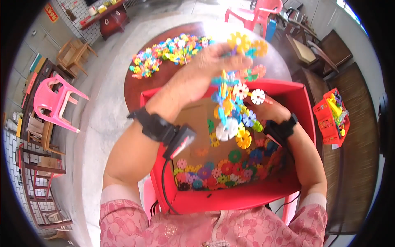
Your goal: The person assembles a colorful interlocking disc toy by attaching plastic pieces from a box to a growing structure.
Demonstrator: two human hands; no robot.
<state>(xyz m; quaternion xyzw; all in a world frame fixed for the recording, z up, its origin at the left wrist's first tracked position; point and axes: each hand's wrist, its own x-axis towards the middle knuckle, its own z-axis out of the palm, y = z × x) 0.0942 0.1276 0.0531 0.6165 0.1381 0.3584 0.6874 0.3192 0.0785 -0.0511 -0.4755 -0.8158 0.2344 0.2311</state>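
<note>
Above a red box (242, 198) hangs a long cluster of interlocking snowflake discs (227, 128) in blue, white, yellow and orange. My left hand (212, 68) is closed on its upper part, with yellow flower-shaped discs (238, 41) beyond the fingertips. Closed on the lower right side of the cluster is my right hand (270, 110), its fingers partly hidden behind the discs. A white disc (258, 96) shows right at those fingers. Many loose discs (226, 168) of mixed colours lie on the bottom of the box, below both hands.
Behind the box stands a round brown table (135, 88) bearing a long heap of joined discs (170, 53). A red basket of toys (332, 117) rests on a dark wooden surface at right. Pink plastic chairs (51, 103) stand at left and at the back.
</note>
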